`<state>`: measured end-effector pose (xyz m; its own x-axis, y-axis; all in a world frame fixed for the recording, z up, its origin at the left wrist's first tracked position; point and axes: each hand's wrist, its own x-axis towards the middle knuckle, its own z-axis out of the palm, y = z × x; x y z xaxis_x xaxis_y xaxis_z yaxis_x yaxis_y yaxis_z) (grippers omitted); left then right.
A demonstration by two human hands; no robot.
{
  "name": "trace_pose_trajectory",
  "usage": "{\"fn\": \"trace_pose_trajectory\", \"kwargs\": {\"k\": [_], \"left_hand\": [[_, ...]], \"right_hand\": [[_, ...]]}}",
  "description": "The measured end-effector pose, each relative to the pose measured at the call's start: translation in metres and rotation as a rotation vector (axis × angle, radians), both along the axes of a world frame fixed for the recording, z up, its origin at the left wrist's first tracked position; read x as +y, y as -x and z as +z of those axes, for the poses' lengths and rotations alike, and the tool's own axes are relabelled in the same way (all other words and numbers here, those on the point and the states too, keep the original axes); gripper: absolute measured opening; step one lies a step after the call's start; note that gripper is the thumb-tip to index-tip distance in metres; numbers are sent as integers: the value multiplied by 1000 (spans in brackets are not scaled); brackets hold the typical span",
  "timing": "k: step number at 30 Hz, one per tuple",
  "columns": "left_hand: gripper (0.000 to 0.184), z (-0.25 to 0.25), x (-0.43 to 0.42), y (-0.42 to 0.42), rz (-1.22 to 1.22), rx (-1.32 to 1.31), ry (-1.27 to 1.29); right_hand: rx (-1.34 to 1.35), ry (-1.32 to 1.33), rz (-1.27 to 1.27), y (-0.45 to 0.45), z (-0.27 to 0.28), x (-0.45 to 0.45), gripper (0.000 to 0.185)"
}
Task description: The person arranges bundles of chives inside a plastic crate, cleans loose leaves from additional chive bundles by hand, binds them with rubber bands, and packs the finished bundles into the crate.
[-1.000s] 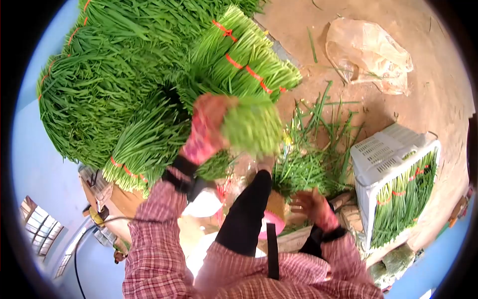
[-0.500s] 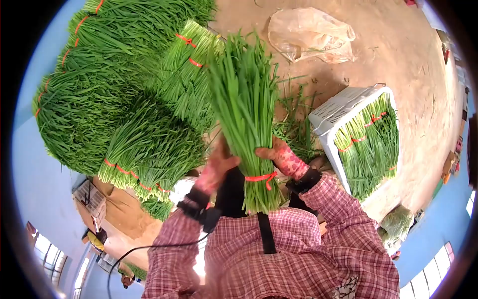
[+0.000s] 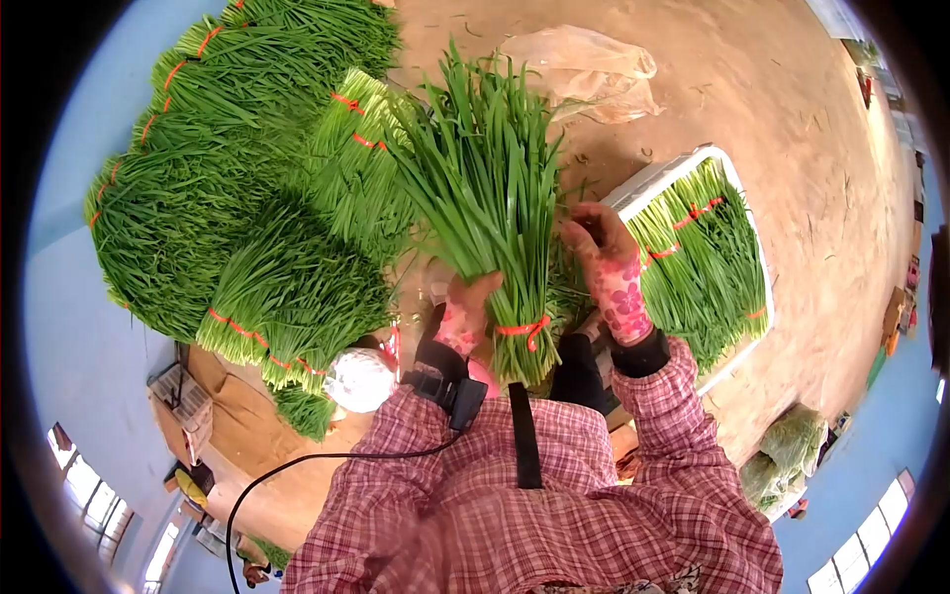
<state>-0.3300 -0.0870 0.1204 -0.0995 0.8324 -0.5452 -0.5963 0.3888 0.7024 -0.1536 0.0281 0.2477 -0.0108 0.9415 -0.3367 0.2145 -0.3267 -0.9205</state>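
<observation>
A bunch of garlic chives (image 3: 505,213) stands in front of me, leaf tips pointing away and cut ends toward my lap. A red tie (image 3: 522,329) circles it near the cut ends. My left hand (image 3: 467,305) grips its left side just above the tie, thumb across the stems and the other fingers hidden. To the right of the bunch, my right hand (image 3: 612,267) is raised with thumb and fingers curled together. Whatever those fingertips may hold is too small to make out. Both hands wear pink patterned coverings.
Tied chive bunches form a large pile (image 3: 198,188) on the left. A white crate (image 3: 767,287) at right holds several tied bunches. A clear plastic bag (image 3: 594,69) lies on the floor beyond. Near my left wrist sits a white round object (image 3: 360,380), with a black cable (image 3: 327,456) below.
My right hand has let go of the bunch and moved up and right, its fingers curling. My left hand has shifted right onto the stems, and the leaves have fanned out somewhat.
</observation>
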Motion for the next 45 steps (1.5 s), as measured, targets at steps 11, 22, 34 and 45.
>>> {"fn": "trace_pose_trajectory", "kwargs": {"k": [11, 22, 34, 45], "left_hand": [[42, 39, 2, 0, -334, 402, 266], [40, 47, -36, 22, -39, 275, 42], [35, 77, -35, 38, 46, 172, 39], [27, 101, -16, 40, 108, 9, 189]], "right_hand": [[-221, -83, 271, 72, 5, 37, 19], [-301, -7, 430, 118, 9, 19, 22], [134, 189, 215, 125, -9, 19, 11], [-179, -173, 214, 21, -27, 2, 56]]}}
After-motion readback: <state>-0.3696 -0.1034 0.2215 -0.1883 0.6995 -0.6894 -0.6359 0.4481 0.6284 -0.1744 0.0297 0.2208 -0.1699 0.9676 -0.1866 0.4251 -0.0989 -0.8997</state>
